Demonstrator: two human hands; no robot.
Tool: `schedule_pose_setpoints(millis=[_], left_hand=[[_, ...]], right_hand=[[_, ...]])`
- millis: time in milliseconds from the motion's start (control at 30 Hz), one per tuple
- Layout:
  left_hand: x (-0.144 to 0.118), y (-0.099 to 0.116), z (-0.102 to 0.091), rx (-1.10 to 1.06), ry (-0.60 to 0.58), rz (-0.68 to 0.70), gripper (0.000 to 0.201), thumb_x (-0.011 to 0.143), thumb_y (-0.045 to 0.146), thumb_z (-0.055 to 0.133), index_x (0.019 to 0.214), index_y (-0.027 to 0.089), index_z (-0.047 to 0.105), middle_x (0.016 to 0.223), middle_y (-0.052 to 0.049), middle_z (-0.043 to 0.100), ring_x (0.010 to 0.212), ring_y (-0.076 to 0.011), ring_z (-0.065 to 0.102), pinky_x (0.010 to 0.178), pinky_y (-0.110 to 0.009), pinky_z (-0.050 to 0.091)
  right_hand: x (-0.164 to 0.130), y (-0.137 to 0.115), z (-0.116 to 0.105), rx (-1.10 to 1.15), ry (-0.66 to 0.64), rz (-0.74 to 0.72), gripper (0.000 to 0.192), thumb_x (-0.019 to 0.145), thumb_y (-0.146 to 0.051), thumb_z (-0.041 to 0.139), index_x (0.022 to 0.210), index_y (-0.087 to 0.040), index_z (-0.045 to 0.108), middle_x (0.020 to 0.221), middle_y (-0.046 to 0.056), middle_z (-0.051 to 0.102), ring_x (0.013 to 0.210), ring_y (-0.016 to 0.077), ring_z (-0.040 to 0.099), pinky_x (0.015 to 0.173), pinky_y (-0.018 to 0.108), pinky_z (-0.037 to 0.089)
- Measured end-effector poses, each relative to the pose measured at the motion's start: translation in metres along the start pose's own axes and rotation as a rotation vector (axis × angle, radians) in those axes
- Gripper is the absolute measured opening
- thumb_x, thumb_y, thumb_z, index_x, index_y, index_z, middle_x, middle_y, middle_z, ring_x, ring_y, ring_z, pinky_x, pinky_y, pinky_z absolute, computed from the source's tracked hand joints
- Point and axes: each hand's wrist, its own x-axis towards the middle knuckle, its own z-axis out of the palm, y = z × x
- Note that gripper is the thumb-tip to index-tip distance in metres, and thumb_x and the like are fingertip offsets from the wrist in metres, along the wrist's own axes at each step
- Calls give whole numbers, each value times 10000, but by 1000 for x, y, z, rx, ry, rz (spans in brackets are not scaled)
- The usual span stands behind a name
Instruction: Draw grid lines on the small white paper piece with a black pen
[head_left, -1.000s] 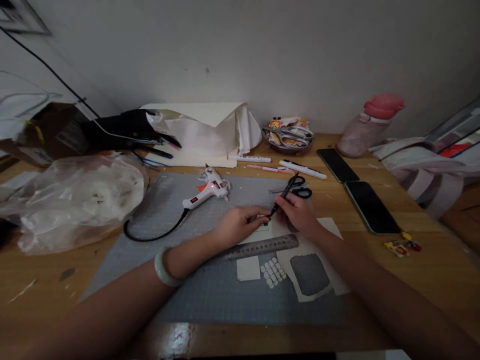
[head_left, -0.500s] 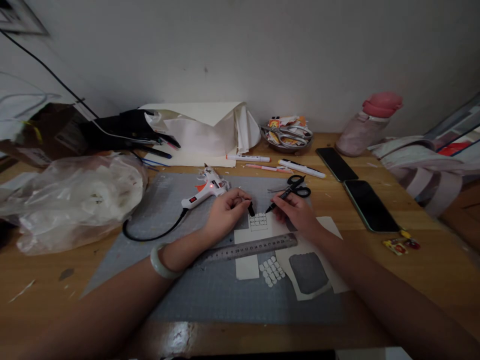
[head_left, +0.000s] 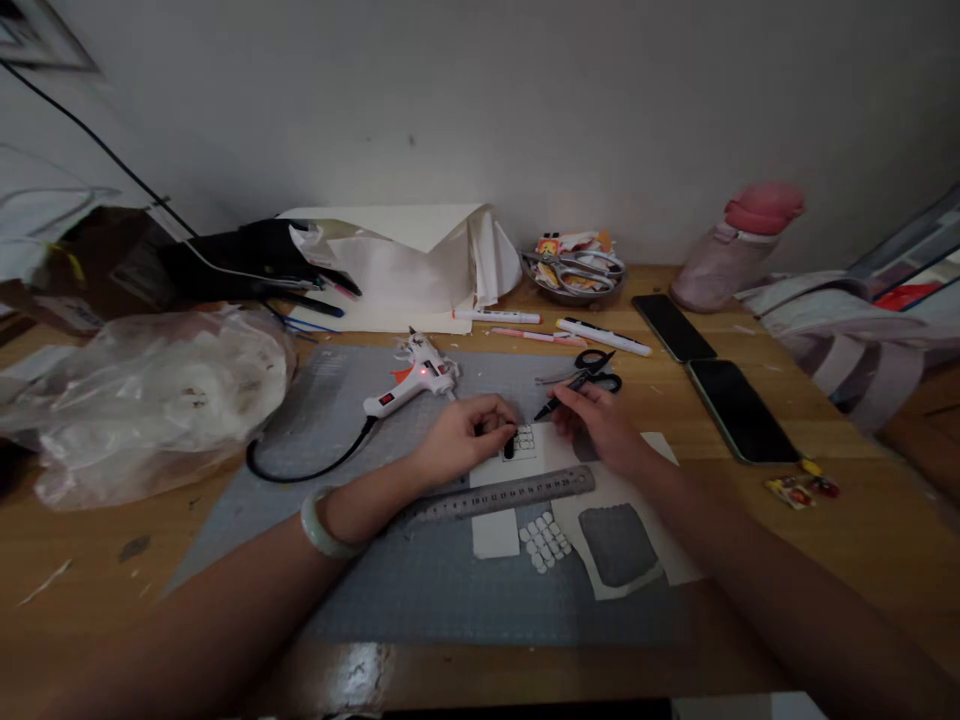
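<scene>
Steel ruler (head_left: 501, 495) near both hands; glue gun (head_left: 409, 383), scissors (head_left: 592, 368) (black-handled) beyond.

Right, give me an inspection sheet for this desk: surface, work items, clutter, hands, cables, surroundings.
Surface: wooden desk with a grey cutting mat on it.
Work items: black pen, tip bare; pen cap; white card with a drawn grid; metal ruler; small cut white pieces.
Clutter: glue gun, black scissors, markers, two phones, pink bottle, plastic bag, bowl of scraps.
Hands: left hand pinches the cap beside the card; right hand holds the pen.
Cables: glue gun cord loops over the mat.
Surroundings: plain wall behind; fabric at the right edge.
</scene>
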Motion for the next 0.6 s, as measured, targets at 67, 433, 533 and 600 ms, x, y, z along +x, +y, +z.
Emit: schedule_pose_setpoints(millis=[67,433,533,600], left_hand=[[0,0,0,2,-11,5,140,761,306,535,778,176,584,520,77,381,508,-96,344,499,-205,265],[1,-3,0,37,-17,40,134,768,279,534,785,163,599,515,78,388,506,-95,345,501,-212,258],[0,-3,0,41,-2,28,115,766,273,537,772,173,593,516,75,396,509,-98,350,505,-214,263],[0,-4,0,14,30,21,102,765,272,535,758,180,579,541,64,433,521,-104,368,512,-219,276]], right_hand=[[2,-1,-1,46,8,26,440,532,-555,798,717,-185,650,506,-33,602,423,93,506,406,219,370],[3,-2,-3,96,-18,48,374,563,-497,793,711,-179,663,504,-25,601,422,93,505,402,217,361],[3,-1,-4,98,-22,44,366,573,-487,791,722,-178,664,510,-25,602,429,93,510,409,217,365],[3,-1,-4,103,-21,44,368,565,-485,795,717,-177,663,506,-27,600,427,91,508,409,216,367]])
